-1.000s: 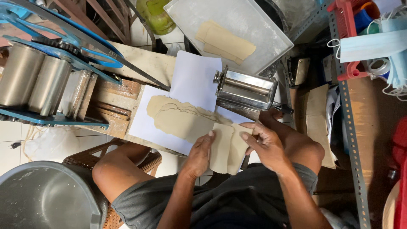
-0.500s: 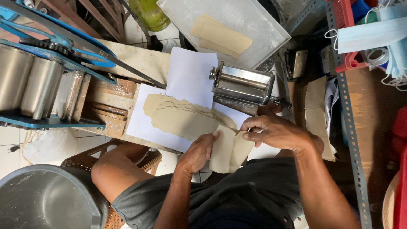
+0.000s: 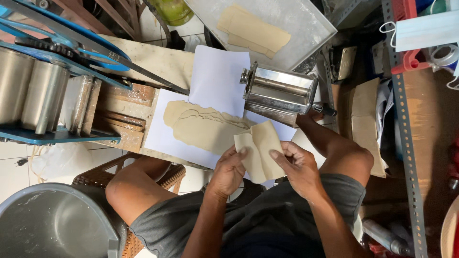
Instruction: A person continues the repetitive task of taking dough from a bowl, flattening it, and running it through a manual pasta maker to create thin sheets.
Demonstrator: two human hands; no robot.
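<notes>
Head view: left hand [image 3: 228, 172] and right hand [image 3: 297, 168] both pinch folded pale beige dough sheet [image 3: 260, 149], lifted off white paper sheet [image 3: 165, 138]. Fold's long axis points up-frame toward shiny steel hand-crank roller machine [image 3: 279, 90], just beyond fingertips. Right hand nearer machine. Wider flat tan dough piece [image 3: 203, 126] lies left on paper.

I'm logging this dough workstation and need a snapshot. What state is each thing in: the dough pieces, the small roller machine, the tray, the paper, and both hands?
Folded dough sheet: lifted off the paper, gripped by both hands.
Left hand: thumb pressed on its left edge.
Right hand: fingers on its right side.
Long dough sheet: lying flat, edges ragged.
White paper: spread under the dough.
Small roller machine: no dough in it.
Metal tray: floured, holding flat dough pieces.
</notes>
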